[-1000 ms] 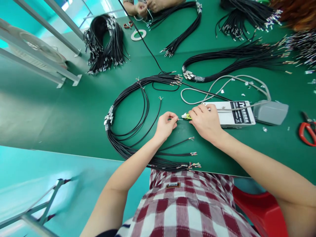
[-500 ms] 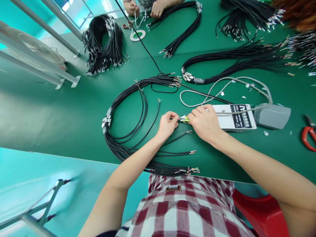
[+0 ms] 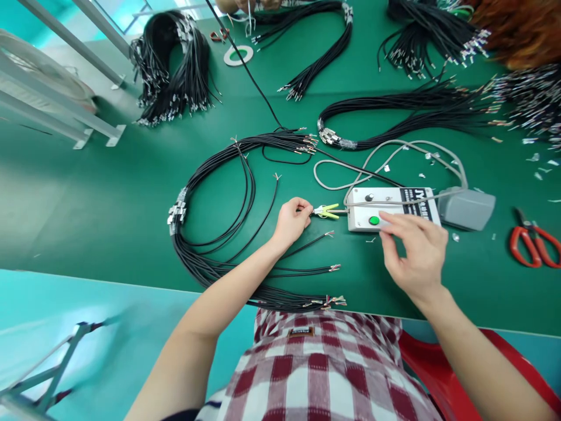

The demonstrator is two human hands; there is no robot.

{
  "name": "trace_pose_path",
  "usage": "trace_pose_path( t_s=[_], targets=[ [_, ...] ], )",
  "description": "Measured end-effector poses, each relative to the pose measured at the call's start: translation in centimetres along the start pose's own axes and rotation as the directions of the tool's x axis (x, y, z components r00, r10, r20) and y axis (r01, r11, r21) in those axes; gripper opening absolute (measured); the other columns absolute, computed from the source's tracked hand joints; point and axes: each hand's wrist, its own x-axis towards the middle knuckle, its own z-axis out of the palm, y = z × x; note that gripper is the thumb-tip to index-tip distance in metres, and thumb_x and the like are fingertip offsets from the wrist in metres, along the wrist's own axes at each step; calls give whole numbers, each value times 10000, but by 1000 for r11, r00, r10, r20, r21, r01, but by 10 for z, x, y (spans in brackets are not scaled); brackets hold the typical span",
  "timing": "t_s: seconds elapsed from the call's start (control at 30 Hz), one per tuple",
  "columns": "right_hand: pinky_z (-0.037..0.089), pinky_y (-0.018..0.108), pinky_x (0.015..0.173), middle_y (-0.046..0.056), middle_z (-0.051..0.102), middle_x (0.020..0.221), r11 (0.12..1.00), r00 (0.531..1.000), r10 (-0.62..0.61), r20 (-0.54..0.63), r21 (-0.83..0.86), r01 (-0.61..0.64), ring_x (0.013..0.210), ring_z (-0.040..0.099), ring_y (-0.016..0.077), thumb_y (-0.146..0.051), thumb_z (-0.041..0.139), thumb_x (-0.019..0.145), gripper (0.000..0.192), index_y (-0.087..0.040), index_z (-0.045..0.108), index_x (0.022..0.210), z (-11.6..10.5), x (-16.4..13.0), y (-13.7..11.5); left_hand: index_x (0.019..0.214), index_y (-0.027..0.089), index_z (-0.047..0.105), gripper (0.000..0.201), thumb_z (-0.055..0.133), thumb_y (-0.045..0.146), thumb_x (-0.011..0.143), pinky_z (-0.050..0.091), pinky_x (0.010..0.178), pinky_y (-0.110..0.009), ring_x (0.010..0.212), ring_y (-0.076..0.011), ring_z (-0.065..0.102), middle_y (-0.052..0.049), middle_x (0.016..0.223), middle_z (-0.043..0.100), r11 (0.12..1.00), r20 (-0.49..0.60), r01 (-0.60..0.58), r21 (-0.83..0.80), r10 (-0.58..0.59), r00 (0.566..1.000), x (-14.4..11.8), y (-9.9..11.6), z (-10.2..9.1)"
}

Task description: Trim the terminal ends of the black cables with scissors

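My left hand [image 3: 293,221] is closed in a pinch on a thin cable end, its strands just left of a yellow-green clip [image 3: 328,211]. The clip sits on a metal shaft [image 3: 342,211] that comes out of a white machine box [image 3: 359,224]. On the box's top are a green button [image 3: 374,220] and a dark knob [image 3: 369,197]. My right hand [image 3: 414,251] hovers at the box's front edge, right of the green button, fingers apart and holding nothing. A bundle of black cables [image 3: 193,260] curves around the left of my left hand, its stripped ends toward me.
A grey adapter-like block [image 3: 471,209] and looped grey cord [image 3: 322,175] adjoin the box. Red-handled cutters [image 3: 532,242] lie right, among white scraps. More black cable bundles [image 3: 342,114] lie behind, with a tape roll [image 3: 238,55]. Another person's hands [image 3: 245,4] show at the top edge.
My right hand has let go of the clip and moved right, over the box's front edge. The clip and button are now uncovered. My left hand keeps its pinch.
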Motion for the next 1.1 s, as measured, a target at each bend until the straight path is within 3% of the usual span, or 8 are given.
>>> trace_pose_path(
  t_s=[0.3, 0.47, 0.57, 0.7, 0.8, 0.87, 0.97, 1.1],
  targets=[
    [378, 447, 927, 26, 798, 1048, 991, 998, 7, -57, -132, -15, 990, 685, 263, -165, 636, 883, 114, -248, 636, 961, 19, -26, 7, 724, 145, 557, 134, 634, 71, 805, 275, 404, -183, 380, -37, 459, 64, 575, 507, 998, -20, -43, 50, 44, 999, 0, -7, -7],
    [412, 441, 969, 33, 797, 1020, 999, 995, 43, -88, 8, -42, 1050, 669, 264, -159, 674, 865, 134, -237, 638, 967, 17, -17, -12, 750, 153, 528, 144, 652, 135, 821, 282, 410, -173, 389, -23, 459, 64, 628, 517, 998, -58, -48, 39, 51, 997, -5, -7, -22],
    [438, 401, 941, 61, 764, 1135, 979, 988, -85, 129, 194, 59, 1072, 670, 235, -186, 646, 904, 173, -226, 647, 1072, 23, -16, -45, 853, 180, 487, 153, 639, 197, 842, 322, 429, -174, 421, -39, 503, 60, 681, 553, 999, -36, -48, 19, 49, 998, -14, -8, -29],
    [428, 384, 895, 70, 745, 1150, 919, 873, -280, 400, 375, 123, 1024, 664, 223, -239, 594, 963, 203, -196, 655, 1152, 35, -27, -75, 1089, 217, 428, 357, 630, 131, 807, 442, 542, -210, 551, -90, 585, 65, 749, 554, 987, 136, -96, 132, 77, 988, -36, -10, -40],
    [419, 356, 799, 35, 747, 990, 886, 824, -343, 451, 446, 125, 868, 646, 189, -199, 572, 973, 172, -207, 682, 1106, 39, -41, -76, 1118, 220, 478, 318, 585, 104, 842, 482, 700, -273, 734, -140, 602, 25, 801, 576, 834, 260, -304, 460, 201, 944, -48, -12, -55],
    [407, 341, 748, 27, 734, 951, 868, 812, -361, 458, 483, 114, 831, 628, 177, -176, 556, 978, 173, -208, 689, 1084, 38, -50, -73, 1058, 209, 530, 211, 567, 116, 873, 477, 805, -337, 847, -190, 588, -15, 835, 603, 611, 306, -428, 666, 300, 903, -45, -12, -68],
    [399, 332, 725, 29, 726, 965, 859, 830, -331, 450, 508, 67, 825, 614, 173, -173, 541, 985, 175, -200, 684, 1082, 38, -58, -71, 1055, 185, 551, 165, 530, 128, 902, 457, 895, -417, 946, -248, 569, -72, 911, 629, 347, 286, -453, 821, 437, 853, -27, -11, -88],
    [392, 325, 726, 31, 716, 962, 855, 844, -301, 444, 518, 33, 818, 600, 174, -175, 534, 990, 164, -202, 676, 1066, 39, -62, -72, 1167, 153, 515, 302, 520, 95, 870, 468, 919, -422, 1018, -266, 570, -131, 1071, 608, 317, 188, -384, 867, 505, 843, -8, -14, -99]
  ],
)
